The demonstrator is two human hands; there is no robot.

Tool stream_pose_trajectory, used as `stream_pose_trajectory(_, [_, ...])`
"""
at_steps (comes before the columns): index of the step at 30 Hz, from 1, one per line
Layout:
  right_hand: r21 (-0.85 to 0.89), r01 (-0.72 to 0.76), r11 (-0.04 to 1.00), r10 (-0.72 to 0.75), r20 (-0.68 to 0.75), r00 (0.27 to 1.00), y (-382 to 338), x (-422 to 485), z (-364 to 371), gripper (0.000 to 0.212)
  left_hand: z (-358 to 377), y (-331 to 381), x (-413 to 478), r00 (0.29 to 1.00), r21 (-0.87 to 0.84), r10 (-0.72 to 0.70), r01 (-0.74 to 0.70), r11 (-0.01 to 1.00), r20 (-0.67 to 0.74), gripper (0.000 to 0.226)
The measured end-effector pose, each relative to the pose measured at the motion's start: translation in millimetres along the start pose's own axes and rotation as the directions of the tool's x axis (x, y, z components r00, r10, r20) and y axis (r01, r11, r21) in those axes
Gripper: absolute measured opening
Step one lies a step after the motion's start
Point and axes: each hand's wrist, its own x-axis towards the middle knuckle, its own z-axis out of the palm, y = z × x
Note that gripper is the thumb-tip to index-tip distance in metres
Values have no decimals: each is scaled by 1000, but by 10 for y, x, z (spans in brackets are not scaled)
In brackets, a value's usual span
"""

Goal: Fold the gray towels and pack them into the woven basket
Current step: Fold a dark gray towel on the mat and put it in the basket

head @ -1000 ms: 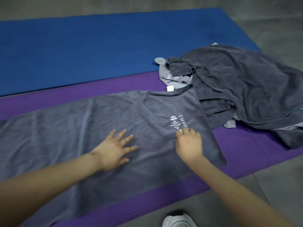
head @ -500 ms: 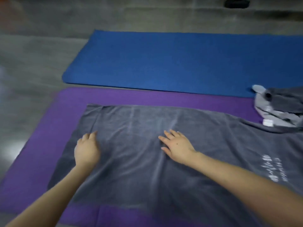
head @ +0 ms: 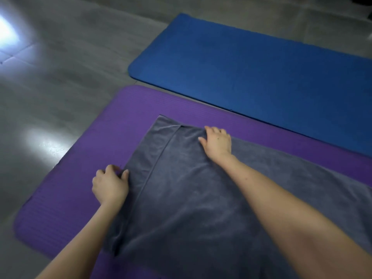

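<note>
Gray cloth fills the middle of the head view: the gray towel (head: 201,198) lies spread flat on a purple mat (head: 80,188), its long side running off the right edge of the frame. Its left end is folded over, so an upper layer stops at a straight edge and leaves a narrow strip of the lower layer showing along the left.

The person's left hand (head: 110,186) sits at the near-left edge of the towel, fingers curled over the mat and the thumb tip touching the cloth. Whether any fabric is pinched there cannot be told. The right hand (head: 218,142) is at the far edge, knuckles up, with the fingers curled round that edge and gripping the towel where the folded layer ends and the thumb spread across the cloth. Both bare forearms reach in from the bottom of the frame.

A blue mat (head: 251,77) lies just beyond the purple one, both on a shiny gray floor (head: 60,67).
</note>
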Motion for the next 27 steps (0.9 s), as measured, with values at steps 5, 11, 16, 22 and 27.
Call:
stream_pose_trajectory(5, [131, 36, 991, -31, -39, 999, -304, 405, 104, 56, 121, -9, 143, 1000, -103, 27, -27, 994, 7, 25])
stream_pose_trajectory(11, [148, -39, 988, 55, -106, 993, -586, 658, 201, 23, 102, -75, 253, 1000, -215, 7, -10, 977, -14, 14])
stream_pose_trajectory(16, [255, -82, 963, 122, -145, 982, -849, 791, 164, 18, -60, -104, 528, 996, -224, -18, -2, 975, -89, 13])
stream_pose_trajectory(22, [247, -26, 969, 63, -140, 988, -977, 908, 153, 26, -128, -75, 799, 992, -72, 47, -56, 996, -117, 22])
stream_pose_trajectory(27, [203, 144, 968, -83, -280, 956, -643, 317, 181, 36, 72, 96, 408, 846, 102, 500, -489, 866, -188, 37])
